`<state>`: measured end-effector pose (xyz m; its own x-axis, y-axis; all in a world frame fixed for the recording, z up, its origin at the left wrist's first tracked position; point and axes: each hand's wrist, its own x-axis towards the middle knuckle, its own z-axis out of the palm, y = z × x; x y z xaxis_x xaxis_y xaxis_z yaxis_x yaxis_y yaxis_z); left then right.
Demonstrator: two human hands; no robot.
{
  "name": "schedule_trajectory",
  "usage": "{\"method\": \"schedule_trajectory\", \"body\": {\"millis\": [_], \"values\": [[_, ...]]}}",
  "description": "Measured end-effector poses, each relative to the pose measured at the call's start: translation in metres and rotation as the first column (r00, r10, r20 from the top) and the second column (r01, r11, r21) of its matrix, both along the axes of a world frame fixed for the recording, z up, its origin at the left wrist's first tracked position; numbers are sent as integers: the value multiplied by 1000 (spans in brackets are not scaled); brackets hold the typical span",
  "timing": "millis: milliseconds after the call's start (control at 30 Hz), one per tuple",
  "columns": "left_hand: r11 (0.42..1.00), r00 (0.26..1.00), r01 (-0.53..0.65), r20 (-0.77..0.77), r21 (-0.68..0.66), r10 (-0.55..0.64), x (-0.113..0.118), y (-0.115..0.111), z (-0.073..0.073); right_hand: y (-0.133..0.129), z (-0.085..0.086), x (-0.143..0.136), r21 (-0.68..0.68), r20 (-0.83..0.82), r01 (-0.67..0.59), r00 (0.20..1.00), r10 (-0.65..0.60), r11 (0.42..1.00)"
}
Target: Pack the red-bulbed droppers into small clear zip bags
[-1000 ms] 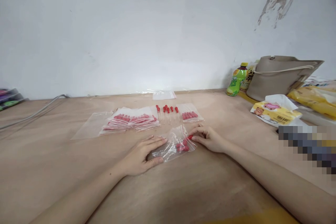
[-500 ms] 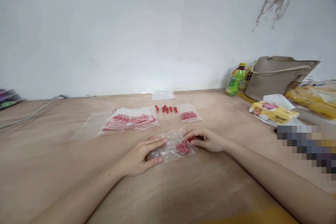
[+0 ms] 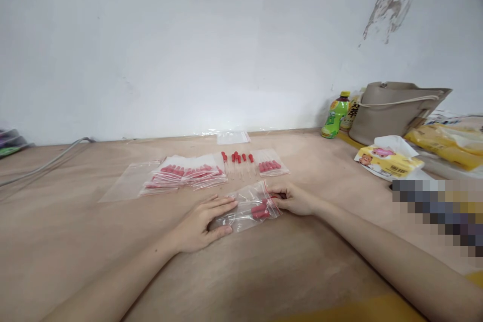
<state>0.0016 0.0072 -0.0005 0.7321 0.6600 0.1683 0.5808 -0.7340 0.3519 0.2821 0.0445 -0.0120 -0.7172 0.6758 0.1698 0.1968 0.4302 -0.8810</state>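
Note:
A clear zip bag (image 3: 245,219) lies in front of me with several red-bulbed droppers (image 3: 259,210) inside, their bulbs toward its right-hand mouth. My left hand (image 3: 204,224) rests flat over the bag's left end, fingers apart. At the mouth, my right hand (image 3: 292,199) is closed, thumb and fingers pinched by a red bulb; the fingertips are partly hidden by the plastic. Behind the bag, several loose droppers (image 3: 238,158) lie side by side, red bulbs facing the wall. A filled bag (image 3: 269,162) of droppers lies right of them, and a pile of filled bags (image 3: 184,173) left.
An empty clear bag (image 3: 124,181) lies left of the pile, and another (image 3: 232,137) by the wall. A grey cable (image 3: 56,161) runs along the left. To the right are a green bottle (image 3: 335,115), a beige handbag (image 3: 388,113) and a yellow tissue pack (image 3: 390,159).
The red bulb at my right fingertips has moved left, farther into the bag beside the others. My left hand stays on the bag. The view has shifted slightly.

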Motion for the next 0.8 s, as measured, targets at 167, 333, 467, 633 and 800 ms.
{"method": "schedule_trajectory", "body": {"millis": [167, 333, 467, 633, 800], "values": [[1000, 1000, 3, -1, 4, -3, 1, 0, 0, -2, 6, -3, -51, -130, 70, 989, -76, 996], [1000, 1000, 8, 2, 8, -8, 2, -1, 2, -5, 5, -4, -77, -31, 161, 986, -164, 984], [1000, 1000, 7, 6, 18, -7, 2, -1, 1, -7, 1, -3, -236, -105, 120, 983, -148, 964], [1000, 1000, -15, 18, 25, 14, 1, -1, -1, -8, -2, 1, -371, -227, -64, 974, -23, 927], [999, 998, -40, 48, -7, 40, 0, -4, -1, -6, -6, 1, -229, -109, 105, 985, -133, 968]]}}
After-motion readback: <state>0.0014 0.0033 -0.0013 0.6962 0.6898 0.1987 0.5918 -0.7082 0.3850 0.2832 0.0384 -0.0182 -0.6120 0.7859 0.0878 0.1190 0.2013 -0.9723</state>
